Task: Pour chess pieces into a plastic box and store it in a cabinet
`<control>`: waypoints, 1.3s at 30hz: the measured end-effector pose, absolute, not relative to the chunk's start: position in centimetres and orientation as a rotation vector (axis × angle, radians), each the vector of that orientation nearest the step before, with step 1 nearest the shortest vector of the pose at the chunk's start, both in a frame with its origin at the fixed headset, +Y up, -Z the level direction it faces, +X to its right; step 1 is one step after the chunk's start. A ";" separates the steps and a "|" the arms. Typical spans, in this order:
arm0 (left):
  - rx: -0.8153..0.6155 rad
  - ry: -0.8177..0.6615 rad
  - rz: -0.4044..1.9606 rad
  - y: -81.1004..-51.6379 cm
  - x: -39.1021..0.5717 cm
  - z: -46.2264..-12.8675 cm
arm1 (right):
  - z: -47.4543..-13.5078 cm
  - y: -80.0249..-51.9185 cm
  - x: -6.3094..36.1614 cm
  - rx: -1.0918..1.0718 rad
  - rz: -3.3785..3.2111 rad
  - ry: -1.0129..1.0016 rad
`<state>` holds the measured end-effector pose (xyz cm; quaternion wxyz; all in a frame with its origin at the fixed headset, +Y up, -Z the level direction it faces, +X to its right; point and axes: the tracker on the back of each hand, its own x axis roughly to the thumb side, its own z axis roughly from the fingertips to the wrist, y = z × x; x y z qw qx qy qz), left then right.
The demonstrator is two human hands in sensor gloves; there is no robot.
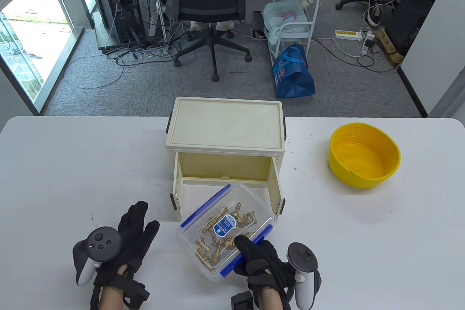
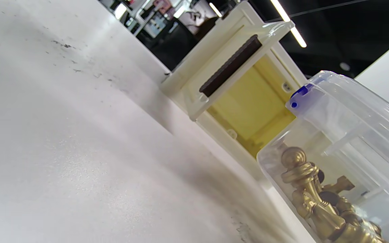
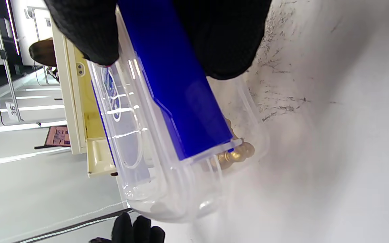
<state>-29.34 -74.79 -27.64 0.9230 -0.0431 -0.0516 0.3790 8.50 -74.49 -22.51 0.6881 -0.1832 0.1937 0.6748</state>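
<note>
Right hand (image 1: 259, 257) status: I see its fingers (image 3: 79, 30) curled over the near blue latch (image 1: 247, 253) of the plastic box (image 1: 225, 232), gripping that long edge; the right wrist view shows glove fabric on both sides of the latch. The box sits on the table (image 1: 72, 164) just in front of the cabinet (image 1: 225, 132), turned at an angle, with its far corner between the two open doors (left door (image 1: 177, 188), right door (image 1: 276, 192)). Its lid is on and carries a blue-and-white label (image 1: 225, 224). Gold chess pieces (image 1: 218, 241) lie heaped inside, mostly toward the near end; the left wrist view shows a pawn-shaped piece (image 2: 297, 168) against the clear wall.

Left hand (image 1: 125, 239) status: I see it resting flat on the table beside the box, fingers extended and slightly spread, holding nothing and apart from the box.

Yellow bowl (image 1: 365, 155) location: far right of the table, well apart from the cabinet.
</note>
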 end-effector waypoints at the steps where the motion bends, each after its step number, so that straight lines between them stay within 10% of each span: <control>1: -0.089 -0.104 0.779 -74.8 -29.4 -27.6 | -22.4 -74.6 8.5 -0.418 1.486 0.429; 39: -0.091 -0.081 0.788 -74.4 -29.2 -27.5 | -22.0 -76.9 4.2 -0.597 1.246 0.280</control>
